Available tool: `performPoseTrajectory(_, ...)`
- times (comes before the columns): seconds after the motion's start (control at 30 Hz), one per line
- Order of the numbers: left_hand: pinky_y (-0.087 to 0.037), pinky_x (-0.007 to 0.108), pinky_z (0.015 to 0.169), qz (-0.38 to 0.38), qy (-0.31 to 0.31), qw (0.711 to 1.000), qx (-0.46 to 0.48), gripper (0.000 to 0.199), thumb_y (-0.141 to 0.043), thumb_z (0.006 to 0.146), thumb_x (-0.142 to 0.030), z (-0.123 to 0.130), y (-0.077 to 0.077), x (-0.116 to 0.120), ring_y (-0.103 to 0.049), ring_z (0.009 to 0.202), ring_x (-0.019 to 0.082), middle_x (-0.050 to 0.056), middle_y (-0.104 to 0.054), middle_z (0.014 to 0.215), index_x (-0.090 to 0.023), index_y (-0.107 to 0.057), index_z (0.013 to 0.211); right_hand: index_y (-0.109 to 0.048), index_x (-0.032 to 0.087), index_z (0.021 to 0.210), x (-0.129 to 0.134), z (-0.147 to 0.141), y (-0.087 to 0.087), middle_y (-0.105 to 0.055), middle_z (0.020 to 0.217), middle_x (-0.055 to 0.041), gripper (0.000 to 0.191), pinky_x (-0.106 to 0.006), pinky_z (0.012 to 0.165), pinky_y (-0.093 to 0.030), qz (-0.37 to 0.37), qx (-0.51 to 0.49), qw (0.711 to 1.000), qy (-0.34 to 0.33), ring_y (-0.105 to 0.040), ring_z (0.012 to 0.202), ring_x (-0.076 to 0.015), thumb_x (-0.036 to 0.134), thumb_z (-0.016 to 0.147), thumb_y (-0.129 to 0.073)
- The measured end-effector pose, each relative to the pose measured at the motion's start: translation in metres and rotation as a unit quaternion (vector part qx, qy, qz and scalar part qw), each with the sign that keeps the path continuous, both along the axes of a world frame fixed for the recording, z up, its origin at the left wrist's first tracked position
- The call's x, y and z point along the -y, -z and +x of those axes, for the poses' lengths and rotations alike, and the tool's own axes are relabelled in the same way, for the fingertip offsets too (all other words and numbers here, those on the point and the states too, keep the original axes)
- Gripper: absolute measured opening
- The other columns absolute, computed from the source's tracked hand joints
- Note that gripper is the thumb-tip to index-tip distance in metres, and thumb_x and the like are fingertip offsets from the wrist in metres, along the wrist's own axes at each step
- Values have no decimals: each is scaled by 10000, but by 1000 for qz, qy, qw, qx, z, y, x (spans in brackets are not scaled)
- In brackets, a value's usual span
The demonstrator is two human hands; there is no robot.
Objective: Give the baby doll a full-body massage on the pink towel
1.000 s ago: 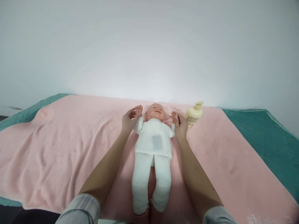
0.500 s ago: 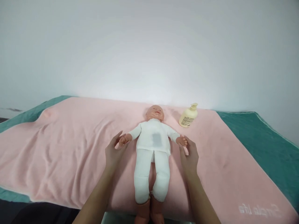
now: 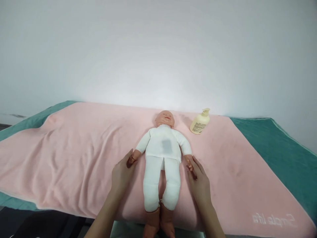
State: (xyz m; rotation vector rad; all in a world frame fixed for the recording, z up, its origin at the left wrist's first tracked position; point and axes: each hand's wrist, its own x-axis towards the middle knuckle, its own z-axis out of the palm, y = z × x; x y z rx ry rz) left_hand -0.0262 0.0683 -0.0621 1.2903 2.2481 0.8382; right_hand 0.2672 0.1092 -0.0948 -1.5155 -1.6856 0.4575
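A baby doll (image 3: 163, 142) in a white cloth top and white leggings lies on its back, head away from me and feet at the near edge. My left hand (image 3: 123, 172) is closed on the doll's hand at the left, thumb and fingers round it. On the other side my right hand (image 3: 198, 177) grips the doll's other hand between thumb and fingers. Both doll arms slope down and outward beside its body. A grey square patch shows on the top's chest.
Under the doll spreads a pink blanket (image 3: 230, 172), wrinkled at the left, with lettering at its near right corner. A green cloth (image 3: 277, 148) shows beneath it. A pale yellow pump bottle (image 3: 199, 122) stands right of the doll's head. Behind rises a white wall (image 3: 158, 53).
Both my hands have moved the doll's hands down towards me, so its arms now hang lower and closer to its sides. The bottle and blanket stay in place.
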Motion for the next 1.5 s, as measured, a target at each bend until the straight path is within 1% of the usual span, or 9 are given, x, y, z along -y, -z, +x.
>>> performPoseTrajectory(0.13, -511, 356, 805, 85, -12, 995, 51, 503, -573, 838, -401, -12, 0, -11, -657, 1035, 278, 47, -686, 1171, -298, -525, 1329, -609, 270, 1241, -12, -1, -7, -597, 1293, -62, 396, -455, 1013, -447, 30, -113, 993, 29, -555, 1189, -270, 385, 868, -546)
performPoseTrajectory(0.27, -516, 345, 835, 186, -5, 979, 79, 525, -662, 776, -376, -27, -18, -38, -645, 1061, 261, 41, -704, 1115, -285, -563, 1284, -648, 234, 1167, -40, -5, -24, -651, 1202, -78, 369, -446, 968, -474, 38, -195, 978, 68, -596, 1116, -269, 406, 846, -590)
performPoseTrajectory(0.4, -530, 355, 822, 233, 20, 965, 119, 518, -704, 742, -388, -33, -41, -77, -670, 989, 256, 64, -718, 1040, -237, -607, 1228, -626, 218, 1197, -82, -17, -44, -646, 1216, -81, 373, -434, 983, -472, 90, -255, 963, 19, -601, 1127, -248, 410, 885, -550)
performPoseTrajectory(0.5, -540, 347, 792, 258, 31, 952, 165, 498, -707, 737, -338, -33, -47, -111, -685, 930, 249, 85, -725, 985, -186, -613, 1202, -633, 192, 1160, -115, -30, -53, -673, 1144, -82, 368, -449, 1007, -461, 148, -295, 944, -2, -616, 1103, -240, 430, 886, -566)
performPoseTrajectory(0.7, -526, 333, 785, 279, 3, 934, 225, 456, -607, 819, -479, -28, -26, -177, -674, 939, 249, 135, -712, 1016, -127, -624, 1108, -654, 163, 1022, -180, -46, -48, -681, 1048, -83, 410, -446, 898, -545, 146, -380, 913, -32, -660, 983, -227, 523, 836, -586)
performPoseTrajectory(0.9, -515, 313, 781, 225, 25, 945, 237, 485, -509, 888, -467, -27, -1, -222, -664, 989, 245, 174, -683, 1121, -99, -585, 1195, -670, 162, 964, -225, -41, -38, -703, 1058, -109, 409, -392, 888, -531, 9, -337, 941, -23, -667, 988, -240, 528, 804, -579)
performPoseTrajectory(1.17, -501, 334, 753, 163, 70, 960, 218, 428, -559, 844, -485, -32, 12, -235, -675, 928, 273, 154, -726, 998, -113, -682, 1017, -709, 170, 736, -250, -32, -21, -742, 782, -83, 287, -367, 802, -524, -97, -259, 961, -17, -692, 828, -257, 447, 734, -636)
performPoseTrajectory(1.33, -503, 322, 768, 182, 58, 957, 217, 442, -538, 863, -485, -30, 12, -230, -674, 926, 254, 158, -720, 1005, -109, -660, 1062, -711, 139, 822, -252, -31, -14, -739, 859, -97, 391, -396, 849, -499, -71, -248, 966, -18, -678, 874, -260, 509, 769, -598)
performPoseTrajectory(1.5, -506, 293, 694, 223, 44, 947, 227, 474, -521, 878, -494, -26, 4, -221, -676, 814, 214, 131, -718, 924, -110, -608, 1142, -675, 141, 982, -238, -35, -23, -717, 1004, -113, 477, -419, 889, -498, -3, -272, 962, -32, -675, 928, -250, 572, 805, -570)
